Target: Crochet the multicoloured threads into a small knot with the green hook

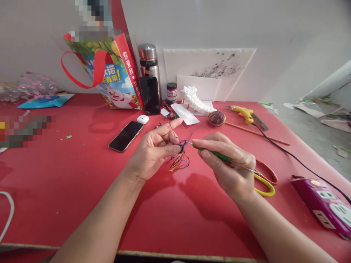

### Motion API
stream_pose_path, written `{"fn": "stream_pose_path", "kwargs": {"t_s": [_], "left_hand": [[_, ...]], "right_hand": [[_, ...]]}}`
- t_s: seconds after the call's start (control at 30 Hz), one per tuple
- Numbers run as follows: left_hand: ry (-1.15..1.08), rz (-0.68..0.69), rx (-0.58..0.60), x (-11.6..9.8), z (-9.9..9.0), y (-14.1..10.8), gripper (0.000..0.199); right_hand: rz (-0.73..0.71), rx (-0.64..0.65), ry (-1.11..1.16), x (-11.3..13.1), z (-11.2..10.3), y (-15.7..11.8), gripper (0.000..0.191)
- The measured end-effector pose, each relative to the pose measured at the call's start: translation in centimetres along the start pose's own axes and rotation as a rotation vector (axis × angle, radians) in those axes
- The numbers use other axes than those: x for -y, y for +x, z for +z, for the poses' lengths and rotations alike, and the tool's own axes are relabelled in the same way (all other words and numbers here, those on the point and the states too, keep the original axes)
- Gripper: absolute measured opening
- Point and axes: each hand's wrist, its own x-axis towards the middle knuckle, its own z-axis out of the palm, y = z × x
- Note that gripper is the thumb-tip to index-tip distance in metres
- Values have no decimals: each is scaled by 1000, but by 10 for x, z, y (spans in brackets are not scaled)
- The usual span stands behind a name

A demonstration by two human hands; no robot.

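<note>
Between the thumb and fingers of my left hand is a small bundle of multicoloured thread, its loose ends hanging below. A strand runs up over the raised index finger. My right hand grips a crochet hook by its green handle, and a pair of scissors with red and yellow loops shows beside that hand. The hook's thin metal tip meets the thread near my left fingertips. Behind the hands, a ball of multicoloured yarn rests on the red table.
Farther back stand a gift bag, a steel flask, an upright phone and a small jar. Another phone lies left of my hands. A yellow glue gun and a purple power strip are on the right.
</note>
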Motion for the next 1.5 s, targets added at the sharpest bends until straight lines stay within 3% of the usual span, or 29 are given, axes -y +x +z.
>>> {"fn": "stream_pose_path", "kwargs": {"t_s": [0.53,0.87,1.17,1.5], "left_hand": [[154,106,-20,-2,-2,1,41],[149,121,-9,-5,-2,0,42],[92,23,36,-9,-3,-3,50],[12,-92,204,-6,-5,-3,49]], "right_hand": [[-66,24,-75,6,-7,7,47],[-28,13,-43,8,-11,12,37],[70,89,122,3,-24,15,31],[229,146,274,-2,-32,22,13]]}}
